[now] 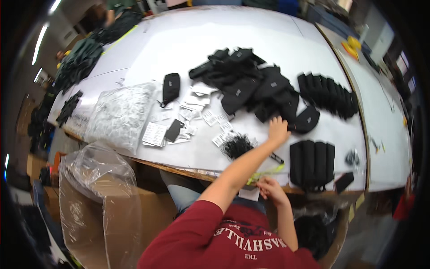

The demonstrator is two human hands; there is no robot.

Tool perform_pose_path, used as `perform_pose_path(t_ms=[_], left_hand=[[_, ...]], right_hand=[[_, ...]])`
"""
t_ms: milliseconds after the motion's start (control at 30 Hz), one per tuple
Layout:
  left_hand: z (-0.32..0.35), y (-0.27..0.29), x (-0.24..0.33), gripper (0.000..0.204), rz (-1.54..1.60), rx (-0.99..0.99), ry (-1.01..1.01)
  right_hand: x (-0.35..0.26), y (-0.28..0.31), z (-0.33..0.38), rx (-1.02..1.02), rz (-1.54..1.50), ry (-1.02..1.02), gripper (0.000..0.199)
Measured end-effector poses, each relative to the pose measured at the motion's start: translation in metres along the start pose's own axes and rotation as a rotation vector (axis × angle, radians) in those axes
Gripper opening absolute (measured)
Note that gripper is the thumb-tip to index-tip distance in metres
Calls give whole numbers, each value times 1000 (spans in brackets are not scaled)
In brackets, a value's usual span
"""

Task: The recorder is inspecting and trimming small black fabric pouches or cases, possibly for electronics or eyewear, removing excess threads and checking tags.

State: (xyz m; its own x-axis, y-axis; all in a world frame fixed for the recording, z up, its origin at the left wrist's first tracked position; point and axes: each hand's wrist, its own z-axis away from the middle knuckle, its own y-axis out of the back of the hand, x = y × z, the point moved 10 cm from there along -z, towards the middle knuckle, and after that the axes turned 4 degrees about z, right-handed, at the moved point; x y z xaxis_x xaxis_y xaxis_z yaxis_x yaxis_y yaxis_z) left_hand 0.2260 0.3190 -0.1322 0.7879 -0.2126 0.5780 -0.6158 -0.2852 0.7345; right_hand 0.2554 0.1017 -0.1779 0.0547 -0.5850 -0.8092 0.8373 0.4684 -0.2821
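My left hand (278, 130) reaches across to the near edge of a heap of black fabric pouches (237, 92), its fingers stretched out over the black cloth. Close to my body, my right hand (272, 190) is closed, with the fingers pinched at the edge of a white tag (249, 193). A yellow-green strip (268, 171) lies just above that hand, partly behind my left forearm. Beside the forearm sits a tangle of thin black cords (237, 146). Blur hides the finer detail at both hands' fingertips.
Loose white tags (154, 134) and a single black pouch (170, 88) lie left of the heap. A clear bag of tags (121, 116) is farther left. Rows of black pouches (329, 95) (312, 163) stand right. A plastic-lined cardboard box (150, 215) stands below the table edge.
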Motion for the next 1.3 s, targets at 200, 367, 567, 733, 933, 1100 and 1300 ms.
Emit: perform_pose_path(t_ms=[200, 367, 567, 733, 933, 1100, 1300], left_hand=[[-8, 12, -5, 25, 591, -77, 83], [-18, 99, 4, 26, 1368, -91, 176], [37, 226, -16, 28, 1394, -79, 224], [77, 314, -31, 40, 1204, 145, 51], [148, 264, -81, 33, 1152, -7, 392], [186, 241, -74, 29, 1202, -54, 507], [207, 245, -75, 17, 1061, -19, 620]], right_hand=[[1, 10, 3, 54, -55, 9, 13], [-29, 9, 4, 106, -171, 155, 11], [-81, -23, 12, 52, 45, 355, 12], [-91, -34, 4, -20, -151, 442, 11], [-101, -75, -11, -149, -95, 398, 10], [-113, -101, -12, -52, 172, 431, 8], [-130, -116, 5, 127, 702, 611, 8]])
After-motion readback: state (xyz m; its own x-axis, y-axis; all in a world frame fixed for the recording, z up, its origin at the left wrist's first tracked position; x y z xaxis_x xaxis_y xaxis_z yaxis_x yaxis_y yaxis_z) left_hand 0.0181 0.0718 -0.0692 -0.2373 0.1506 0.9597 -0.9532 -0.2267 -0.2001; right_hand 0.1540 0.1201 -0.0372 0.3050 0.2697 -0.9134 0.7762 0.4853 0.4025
